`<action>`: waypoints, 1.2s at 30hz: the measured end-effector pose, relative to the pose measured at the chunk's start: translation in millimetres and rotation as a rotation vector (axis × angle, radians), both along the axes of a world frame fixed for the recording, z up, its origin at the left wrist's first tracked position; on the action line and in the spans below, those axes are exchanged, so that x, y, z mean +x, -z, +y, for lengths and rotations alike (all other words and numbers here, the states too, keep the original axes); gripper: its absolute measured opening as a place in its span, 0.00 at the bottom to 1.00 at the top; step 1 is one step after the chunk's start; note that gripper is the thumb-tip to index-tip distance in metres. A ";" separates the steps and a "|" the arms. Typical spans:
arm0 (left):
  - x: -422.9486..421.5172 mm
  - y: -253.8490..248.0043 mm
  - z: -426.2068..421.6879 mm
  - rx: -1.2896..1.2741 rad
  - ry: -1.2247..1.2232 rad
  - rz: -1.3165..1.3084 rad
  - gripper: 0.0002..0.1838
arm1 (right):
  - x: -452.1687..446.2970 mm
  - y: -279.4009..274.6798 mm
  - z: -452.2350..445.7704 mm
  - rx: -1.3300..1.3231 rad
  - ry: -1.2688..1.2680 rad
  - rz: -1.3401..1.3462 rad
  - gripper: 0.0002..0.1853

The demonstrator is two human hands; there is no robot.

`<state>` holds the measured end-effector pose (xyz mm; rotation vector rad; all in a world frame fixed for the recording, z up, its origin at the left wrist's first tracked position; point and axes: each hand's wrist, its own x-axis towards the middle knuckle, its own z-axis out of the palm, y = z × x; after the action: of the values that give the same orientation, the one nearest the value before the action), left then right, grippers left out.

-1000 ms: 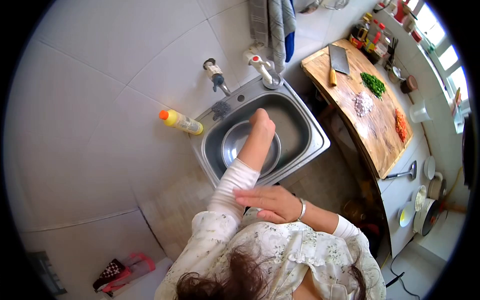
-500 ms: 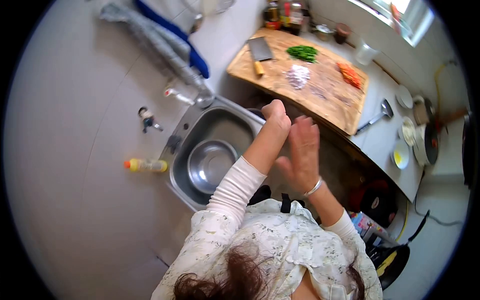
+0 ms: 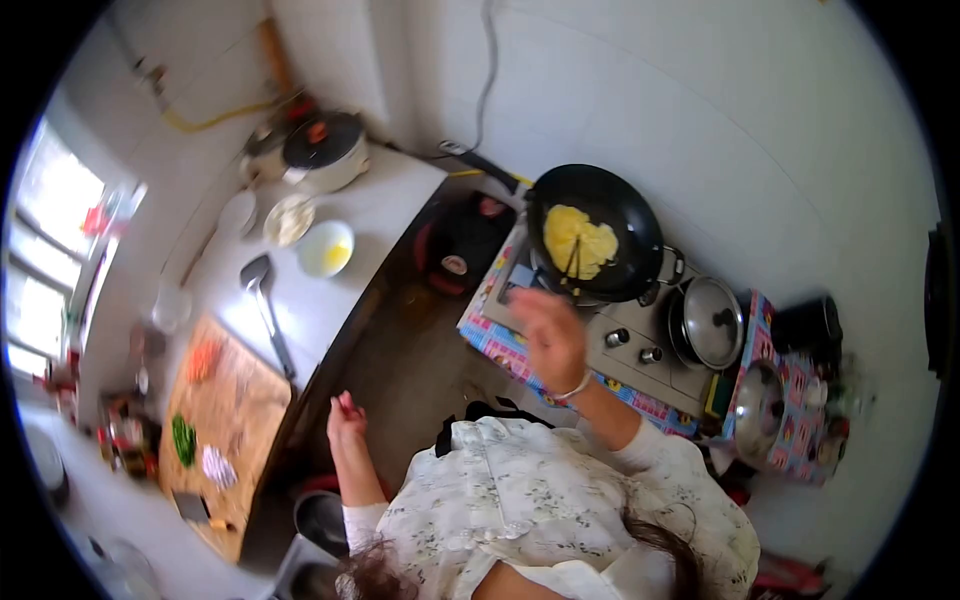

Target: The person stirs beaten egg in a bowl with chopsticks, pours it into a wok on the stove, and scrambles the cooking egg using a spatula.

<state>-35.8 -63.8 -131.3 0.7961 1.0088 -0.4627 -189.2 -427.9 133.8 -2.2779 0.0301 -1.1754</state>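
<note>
My left hand (image 3: 347, 420) is held low over the floor gap, to the right of the wooden cutting board (image 3: 240, 405). Its fingers are loosely bent, with nothing in them. My right hand (image 3: 550, 338), slightly blurred and with a bracelet at the wrist, is raised in front of the stove (image 3: 595, 355); its fingers are spread and hold nothing. Just beyond it, a black wok (image 3: 637, 225) holds yellow cooked egg (image 3: 572, 235), with thin dark sticks on it. Whether my right hand touches the stove edge cannot be made out.
Orange-red (image 3: 203, 360), green (image 3: 184, 440) and pale (image 3: 218, 467) chopped heaps and a cleaver (image 3: 190, 507) lie on the board. A spatula (image 3: 268, 315), two bowls (image 3: 326, 249) (image 3: 290, 220) and a lidded cooker (image 3: 325, 155) stand on the counter. Right of the wok is a lidded pot (image 3: 712, 322).
The view has swung from the sink to the stove. My hands, earlier close together near the sink, are now apart, the right one near the wok.
</note>
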 end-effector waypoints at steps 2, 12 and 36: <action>3.6 -1.7 -38.5 -0.033 -0.079 0.160 0.23 | -24.2 9.9 -58.1 -0.080 0.307 0.139 0.22; 78.1 -43.5 -153.0 -0.063 0.139 0.107 0.23 | -6.5 65.3 -147.5 -0.304 0.061 0.899 0.37; 223.3 -7.0 -221.4 -0.014 0.416 0.137 0.19 | 37.2 39.4 -129.4 0.376 0.494 0.457 0.06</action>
<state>187.5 -285.2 -124.2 0.9758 0.9649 -0.8896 -151.9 -557.3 94.4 -2.1962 0.9489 -0.7495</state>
